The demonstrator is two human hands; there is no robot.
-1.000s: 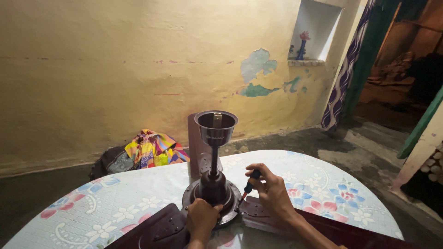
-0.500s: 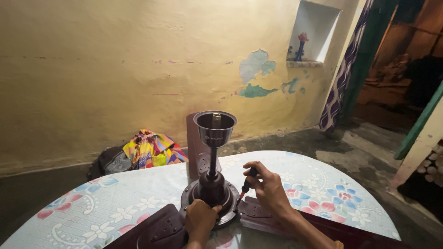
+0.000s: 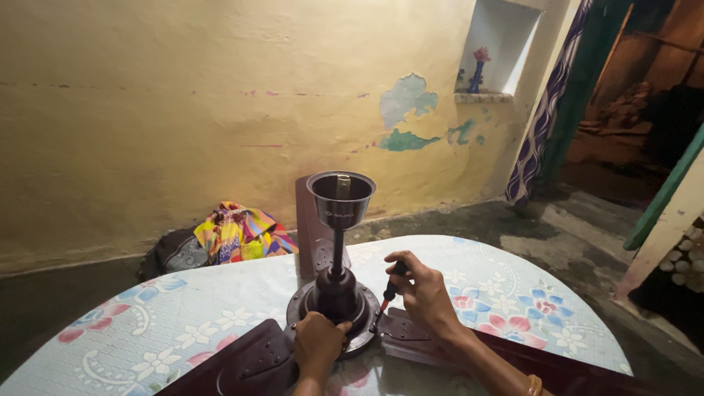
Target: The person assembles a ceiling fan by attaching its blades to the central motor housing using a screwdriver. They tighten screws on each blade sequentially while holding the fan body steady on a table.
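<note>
Ceiling fan motor (image 3: 336, 297), dark brown with its rod and cup pointing up, sits on the flowered table (image 3: 183, 315). Our left hand (image 3: 319, 345) grips the motor's near edge, fingers wrapped on it. Our right hand (image 3: 424, 297), right of the motor, pinches a screwdriver (image 3: 391, 282), its tip at the blade bracket (image 3: 403, 328).

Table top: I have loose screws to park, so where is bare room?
Bare floral tablecloth lies left of the fan motor, and more right of the right hand. Around the motor it is crowded: blades, screwdriver, left hand.
</note>
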